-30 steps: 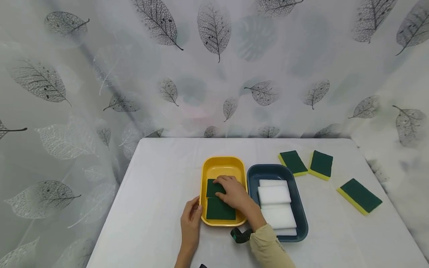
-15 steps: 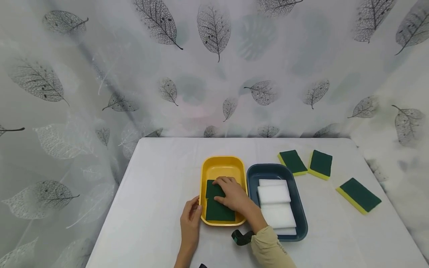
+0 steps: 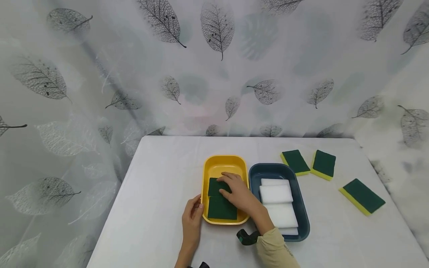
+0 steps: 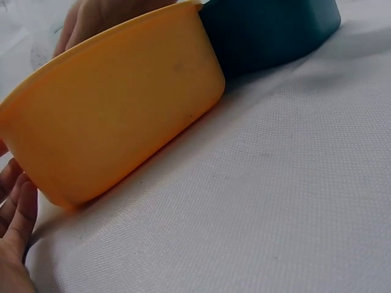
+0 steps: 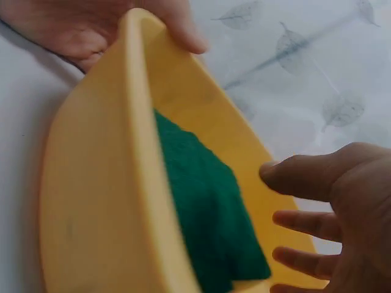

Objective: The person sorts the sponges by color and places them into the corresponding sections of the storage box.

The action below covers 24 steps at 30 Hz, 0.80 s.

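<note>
Left hand (image 3: 192,219) grips yellow rounded-rectangular plastic tray (image 3: 214,168) by its left rim | right hand (image 3: 239,192), fingers relaxed and parted, above green rectangular sponges (image 3: 222,208) inside | dark-blue plastic tray (image 3: 272,169) of white rectangular sponges (image 3: 275,194) alongside | green-and-yellow rectangular sponges (image 3: 364,195) farther right

Free far end in yellow tray (image 3: 219,168), blue tray (image 3: 270,171) alongside

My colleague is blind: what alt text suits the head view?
A left hand grips a yellow tray; a right hand is over green sponges inside. A blue tray of white blocks sits alongside; three loose sponges lie nearby.
</note>
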Tool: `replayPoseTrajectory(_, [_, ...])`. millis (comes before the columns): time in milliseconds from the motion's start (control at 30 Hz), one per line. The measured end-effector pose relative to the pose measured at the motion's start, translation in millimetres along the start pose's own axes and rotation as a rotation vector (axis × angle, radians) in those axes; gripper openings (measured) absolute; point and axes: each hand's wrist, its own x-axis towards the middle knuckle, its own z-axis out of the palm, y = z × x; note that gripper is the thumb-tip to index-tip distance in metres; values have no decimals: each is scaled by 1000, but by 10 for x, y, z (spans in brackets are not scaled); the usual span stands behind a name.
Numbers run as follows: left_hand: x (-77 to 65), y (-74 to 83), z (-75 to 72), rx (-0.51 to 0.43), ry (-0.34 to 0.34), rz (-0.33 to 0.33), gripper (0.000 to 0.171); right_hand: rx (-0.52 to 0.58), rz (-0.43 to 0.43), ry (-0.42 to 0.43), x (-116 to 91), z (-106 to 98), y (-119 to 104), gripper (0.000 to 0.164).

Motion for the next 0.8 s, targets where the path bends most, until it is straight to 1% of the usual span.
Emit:
replayPoseTrajectory(167, [-11,11,9,14,15,-7,32,104,4,52,-107,-199,39,35])
replayPoseTrajectory(267, [-1,22,15,15,15,-1,31,137,-10,116,-186,-387,104,33])
replayPoseTrajectory(367, [19,37,10,5,-4,22,30,124,-20,201,-249,-587,199,31])
replayPoseTrajectory(433, [24,42,1,6,-10,30,30,94,-20,252,-281,-707,278,31])
replayPoseTrajectory(533, [14,39,-13,14,-6,23,29,57,-19,298,-320,-867,413,33])
replayPoseTrajectory(667, [1,17,-19,13,3,16,30,11,-8,312,-363,-1080,592,33])
replayPoseTrajectory(733, [0,12,-16,5,-7,17,31,-15,10,301,-385,-1200,685,34])
replayPoseTrajectory(800, [-2,5,-12,5,-14,16,31,-38,34,267,-408,-1321,791,36])
